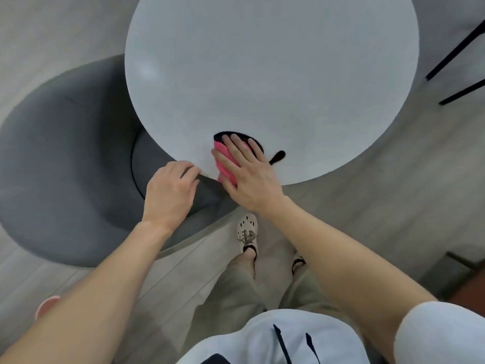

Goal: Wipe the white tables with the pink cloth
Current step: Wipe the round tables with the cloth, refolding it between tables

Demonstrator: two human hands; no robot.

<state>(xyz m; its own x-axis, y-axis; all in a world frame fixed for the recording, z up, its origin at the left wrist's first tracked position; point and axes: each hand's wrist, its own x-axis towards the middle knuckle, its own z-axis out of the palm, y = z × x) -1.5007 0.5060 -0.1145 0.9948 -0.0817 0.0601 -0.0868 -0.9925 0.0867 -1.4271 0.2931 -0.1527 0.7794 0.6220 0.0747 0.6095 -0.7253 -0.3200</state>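
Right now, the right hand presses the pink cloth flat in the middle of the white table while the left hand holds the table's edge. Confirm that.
One detail is wrong. The head view shows the right hand pressing the pink cloth flat at the near edge of the white table, not in its middle. The left hand does hold the table's edge.

A grey padded armchair (68,158) stands on the pale floor (367,206), its seat partly under the left near edge of the worktop (262,61). Two black chair legs (456,46) slant over the floor's far right corner. Nearer are a cream laced shoe (247,232), beige trousers (236,292) and a white top (262,342) with dark cords.
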